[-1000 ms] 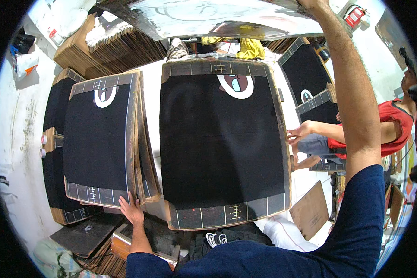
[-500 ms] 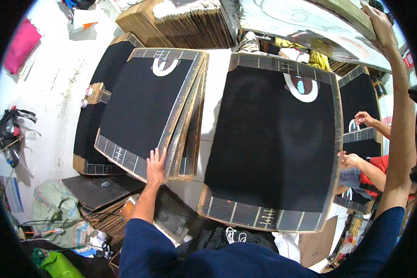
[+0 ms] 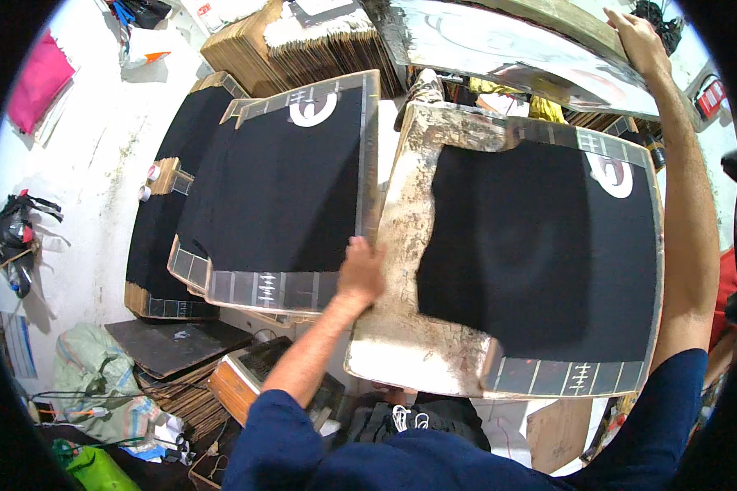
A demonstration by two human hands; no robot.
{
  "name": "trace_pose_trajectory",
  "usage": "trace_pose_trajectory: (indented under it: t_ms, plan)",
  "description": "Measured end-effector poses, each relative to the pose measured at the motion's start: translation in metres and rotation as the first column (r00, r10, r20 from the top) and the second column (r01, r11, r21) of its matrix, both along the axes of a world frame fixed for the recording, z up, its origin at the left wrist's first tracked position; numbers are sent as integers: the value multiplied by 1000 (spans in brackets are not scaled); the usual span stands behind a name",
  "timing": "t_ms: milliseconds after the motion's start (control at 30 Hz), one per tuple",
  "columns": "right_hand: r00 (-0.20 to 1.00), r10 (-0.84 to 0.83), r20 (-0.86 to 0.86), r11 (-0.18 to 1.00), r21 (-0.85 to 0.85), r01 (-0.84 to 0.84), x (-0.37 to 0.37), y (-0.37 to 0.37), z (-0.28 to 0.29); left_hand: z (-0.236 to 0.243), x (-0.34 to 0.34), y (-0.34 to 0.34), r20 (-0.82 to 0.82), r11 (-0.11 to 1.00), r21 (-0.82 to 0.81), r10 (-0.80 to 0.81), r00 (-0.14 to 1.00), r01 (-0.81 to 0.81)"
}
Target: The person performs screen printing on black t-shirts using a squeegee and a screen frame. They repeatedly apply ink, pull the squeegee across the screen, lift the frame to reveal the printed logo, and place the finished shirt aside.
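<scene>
My left hand [image 3: 362, 272], slightly blurred, grips the right edge of a flat board [image 3: 311, 293] covered in black fabric with a white oval print at its top. That board lies askew over others in the left stack. My right hand [image 3: 640, 42] is raised at the far right, fingers over the wooden bar of a tilted screen-printing frame [image 3: 540, 24]. Under the frame, on the right, another board [image 3: 573, 380] with black fabric and a similar print overhangs a worn, stained base [image 3: 401, 237].
More black-covered boards [image 3: 151, 250] lie at the far left, with small white-capped items on a wooden block [image 3: 165, 176]. Stacked boards [image 3: 327, 53] stand at the back. Sacks [image 3: 98, 368] and cables crowd the lower left. Red clothing of another person [image 3: 726, 282] shows at the right edge.
The left stack's top board has slid right with my left hand. The right board has shifted right, baring the stained base. My right hand and the frame moved slightly left; a co-worker's hands left view.
</scene>
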State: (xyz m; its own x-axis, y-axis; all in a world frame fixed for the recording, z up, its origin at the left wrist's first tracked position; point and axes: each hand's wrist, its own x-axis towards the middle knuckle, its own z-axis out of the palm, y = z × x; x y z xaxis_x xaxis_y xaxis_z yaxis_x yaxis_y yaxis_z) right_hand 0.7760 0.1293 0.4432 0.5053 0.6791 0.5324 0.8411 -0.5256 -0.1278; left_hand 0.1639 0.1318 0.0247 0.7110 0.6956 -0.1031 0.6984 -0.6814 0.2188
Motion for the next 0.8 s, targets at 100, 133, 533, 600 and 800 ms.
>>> trace_pose_trajectory:
  t_ms: [100, 133, 533, 600, 800]
  plan:
    - [999, -19, 34, 1000, -14, 20, -21, -4, 0, 20, 73, -100, -105, 973, 162, -148, 983, 164]
    - [999, -29, 19, 999, -14, 30, -33, -6, 2, 29, 91, -144, -60, 985, 59, -159, 985, 163]
    - [952, 17, 307, 992, -125, 23, -96, -16, 8, -24, -134, -139, 254, 805, 168, 522, 814, -569]
    - [995, -33, 95, 999, 7, 33, -97, -17, 8, -28, -182, -119, 154, 422, -146, 903, 400, -895]
    - [987, -151, -53, 987, 39, 154, -117, -20, 13, -42, -163, -106, 260, 571, -143, 810, 526, -809]
